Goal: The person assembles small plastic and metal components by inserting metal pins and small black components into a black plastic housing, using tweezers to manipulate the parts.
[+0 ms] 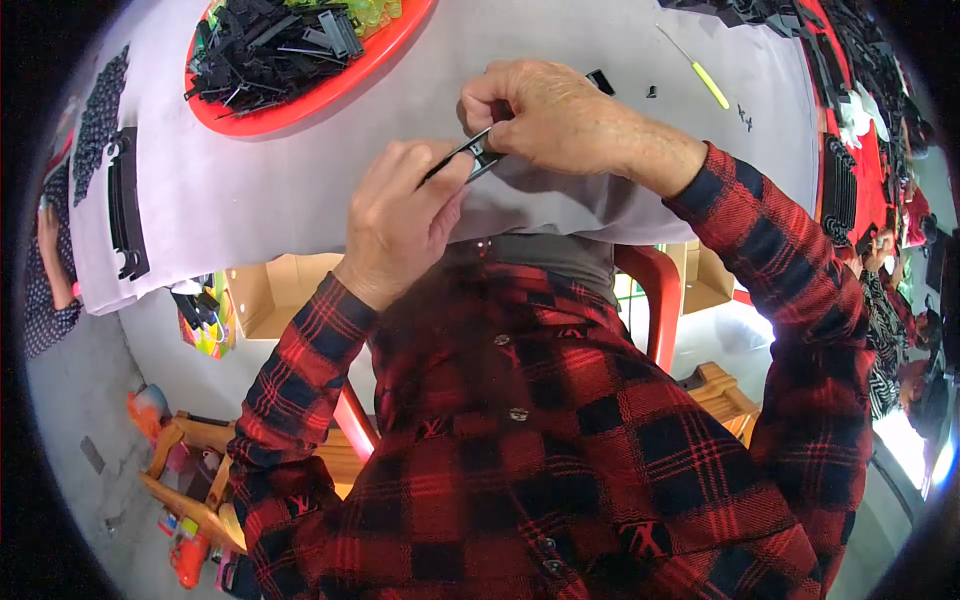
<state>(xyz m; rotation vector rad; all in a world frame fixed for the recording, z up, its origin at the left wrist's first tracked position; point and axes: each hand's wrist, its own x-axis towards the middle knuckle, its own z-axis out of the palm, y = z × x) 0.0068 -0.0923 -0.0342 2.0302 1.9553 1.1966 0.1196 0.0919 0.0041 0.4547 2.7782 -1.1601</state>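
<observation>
Between both hands, just above the near part of the table, is a narrow black plastic piece with a lighter grey inside. It slants up to the right. My left hand grips its lower end between thumb and fingers. At its upper end, my right hand pinches with thumb and forefinger; whether a small part sits in that pinch is hidden. Just beyond my right hand lies a small black part, partly covered by the hand. A tiny black bit rests to the right of it.
A red tray heaped with black plastic parts and yellow-green pieces stands far left. A yellow-handled screwdriver lies at right. Long black parts line the left table edge. A red chair and cardboard boxes are below. Other people work at both sides.
</observation>
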